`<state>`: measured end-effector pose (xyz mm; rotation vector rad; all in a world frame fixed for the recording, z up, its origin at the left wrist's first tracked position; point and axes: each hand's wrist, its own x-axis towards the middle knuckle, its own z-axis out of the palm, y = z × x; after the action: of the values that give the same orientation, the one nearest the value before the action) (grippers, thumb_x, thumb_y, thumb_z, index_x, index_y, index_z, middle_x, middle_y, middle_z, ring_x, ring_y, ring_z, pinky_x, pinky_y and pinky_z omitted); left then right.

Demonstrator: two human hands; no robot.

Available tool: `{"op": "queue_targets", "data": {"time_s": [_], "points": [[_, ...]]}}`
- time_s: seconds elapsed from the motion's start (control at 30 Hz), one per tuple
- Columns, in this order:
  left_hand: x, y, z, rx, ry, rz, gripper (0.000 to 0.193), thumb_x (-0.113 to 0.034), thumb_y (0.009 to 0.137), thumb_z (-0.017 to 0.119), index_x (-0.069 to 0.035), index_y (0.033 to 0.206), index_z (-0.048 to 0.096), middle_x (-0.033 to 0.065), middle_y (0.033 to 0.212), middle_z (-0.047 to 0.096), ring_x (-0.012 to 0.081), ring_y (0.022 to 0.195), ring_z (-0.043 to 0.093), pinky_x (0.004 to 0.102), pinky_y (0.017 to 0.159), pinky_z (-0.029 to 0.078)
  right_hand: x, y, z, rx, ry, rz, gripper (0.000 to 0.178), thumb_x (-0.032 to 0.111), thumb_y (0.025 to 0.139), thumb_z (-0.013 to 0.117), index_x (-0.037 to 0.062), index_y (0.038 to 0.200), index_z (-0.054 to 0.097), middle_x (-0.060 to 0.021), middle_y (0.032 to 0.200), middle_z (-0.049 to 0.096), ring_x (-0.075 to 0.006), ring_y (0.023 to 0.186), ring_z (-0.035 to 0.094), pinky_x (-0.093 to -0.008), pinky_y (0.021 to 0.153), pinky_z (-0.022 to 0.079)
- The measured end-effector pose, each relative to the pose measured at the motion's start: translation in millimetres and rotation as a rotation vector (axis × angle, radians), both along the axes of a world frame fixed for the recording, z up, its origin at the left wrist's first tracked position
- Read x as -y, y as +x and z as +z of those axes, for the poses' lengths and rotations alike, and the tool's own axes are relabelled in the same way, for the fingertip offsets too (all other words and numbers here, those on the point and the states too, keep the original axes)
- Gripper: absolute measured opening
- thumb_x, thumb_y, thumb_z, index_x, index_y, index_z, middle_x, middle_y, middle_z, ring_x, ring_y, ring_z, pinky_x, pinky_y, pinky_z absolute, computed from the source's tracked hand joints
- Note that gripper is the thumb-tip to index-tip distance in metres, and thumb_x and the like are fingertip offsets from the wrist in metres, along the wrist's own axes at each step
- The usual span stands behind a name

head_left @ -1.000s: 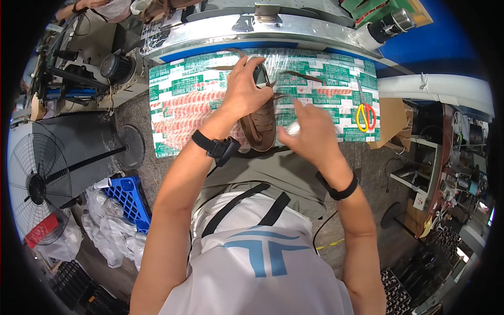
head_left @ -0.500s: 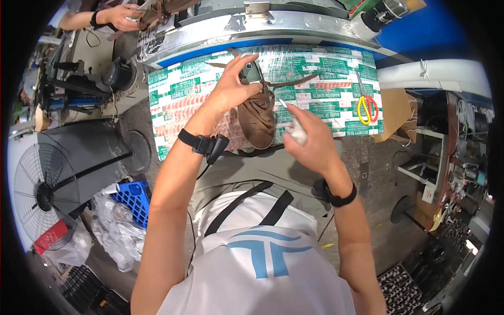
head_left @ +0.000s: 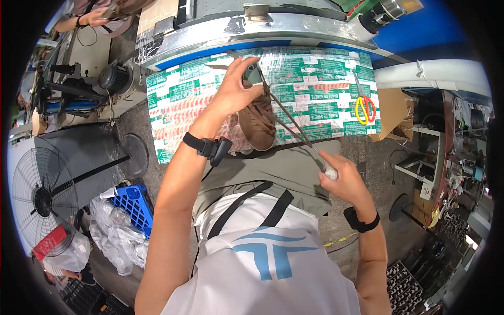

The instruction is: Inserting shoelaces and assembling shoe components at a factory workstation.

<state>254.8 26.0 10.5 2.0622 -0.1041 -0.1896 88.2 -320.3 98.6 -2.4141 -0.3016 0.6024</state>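
Note:
A brown lace-up shoe (head_left: 257,128) sits on the table's near side, toe toward me. A grey-green block with a round hole (head_left: 252,75), which looks like a shoe last, fills its opening. My left hand (head_left: 236,88) grips the shoe at this opening, thumb and fingers around the block. Off the table's near edge, my right hand (head_left: 344,176) is closed around a white-wrapped handle (head_left: 331,172), apparently of a thin tool. A brown lace (head_left: 291,119) runs taut from the shoe to this hand; its exact hold on the lace is too small to make out.
Yellow-and-red-handled scissors (head_left: 362,107) lie on the right of the table, which is covered in green-and-white printed tape (head_left: 325,110). A metal rail (head_left: 210,38) runs behind. A fan (head_left: 42,199) and blue crate (head_left: 134,205) stand left. Another person's hand (head_left: 95,17) works at far left.
My right hand has moved away from the shoe, right and toward me, drawing the lace out straight. My left hand stays on the shoe. The other person's hand has shifted left.

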Motion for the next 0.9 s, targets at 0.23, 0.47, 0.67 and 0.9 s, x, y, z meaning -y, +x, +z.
{"op": "queue_targets", "data": {"time_s": [0.23, 0.47, 0.67, 0.9], "points": [[2, -24, 23, -0.041, 0.141, -0.186, 0.099, -0.019, 0.081, 0.089, -0.023, 0.17, 0.046, 0.0352, 0.182, 0.011, 0.0522, 0.169, 0.017, 0.055, 0.134, 0.029, -63, 36, -29, 0.128, 0.288, -0.117, 0.066, 0.027, 0.09, 0.082, -0.0022, 0.147, 0.066, -0.0218, 0.11, 0.073, -0.0425, 0.103, 0.072, -0.0483, 0.091, 0.057], [-14, -10, -5, -0.147, -0.428, 0.32, 0.024, -0.011, 0.107, 0.065, -0.007, 0.12, 0.085, 0.0109, 0.13, 0.078, 0.019, 0.117, 0.07, 0.0346, 0.101, 0.056, -106, 66, -35, 0.224, 0.272, 0.016, 0.069, 0.036, 0.091, 0.081, -0.0076, 0.142, 0.066, -0.0224, 0.11, 0.073, -0.0414, 0.102, 0.071, -0.0484, 0.091, 0.056], [-9, -15, -17, 0.144, -0.183, 0.349, 0.05, -0.021, 0.101, 0.077, -0.003, 0.146, 0.067, 0.0221, 0.15, 0.064, 0.0338, 0.141, 0.061, 0.0432, 0.116, 0.05, -111, 69, -40, 0.294, 0.297, -0.056, 0.07, 0.037, 0.091, 0.081, -0.0079, 0.142, 0.066, -0.0229, 0.108, 0.072, -0.0411, 0.1, 0.07, -0.0484, 0.09, 0.056], [0, -9, 2, 0.116, 0.023, 0.043, 0.073, -0.023, 0.086, 0.092, -0.013, 0.153, 0.065, 0.029, 0.171, 0.042, 0.0443, 0.159, 0.044, 0.0483, 0.13, 0.038, -106, 71, -43, 0.4, 0.249, 0.035, 0.072, 0.038, 0.088, 0.083, -0.0079, 0.14, 0.066, -0.0209, 0.1, 0.069, -0.0397, 0.094, 0.069, -0.0493, 0.086, 0.055]]}}
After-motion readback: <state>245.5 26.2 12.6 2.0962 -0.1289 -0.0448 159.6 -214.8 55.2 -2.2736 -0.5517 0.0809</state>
